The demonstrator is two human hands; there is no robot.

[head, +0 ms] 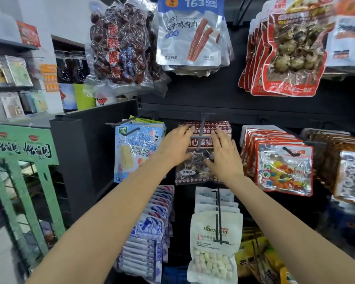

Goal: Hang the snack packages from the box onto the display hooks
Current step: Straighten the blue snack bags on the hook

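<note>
Dark red snack pack: white flower border, clear window. Light-blue milk-stick pack: white lettering, yellow bar print. Red-framed candy pack: multicolour sweets. White pouch: pastel pieces, green logo. Black display hook. Green stand.

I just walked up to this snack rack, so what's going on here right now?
A person is stocking a display wall of hanging snacks. Both hands are on a dark red snack package at the middle hook: the left hand at its upper left, the right hand on its right side. The hook's bar crosses the package front, so it looks threaded on or nearly so. Neighbouring hooks hold a blue package and a candy package.
</note>
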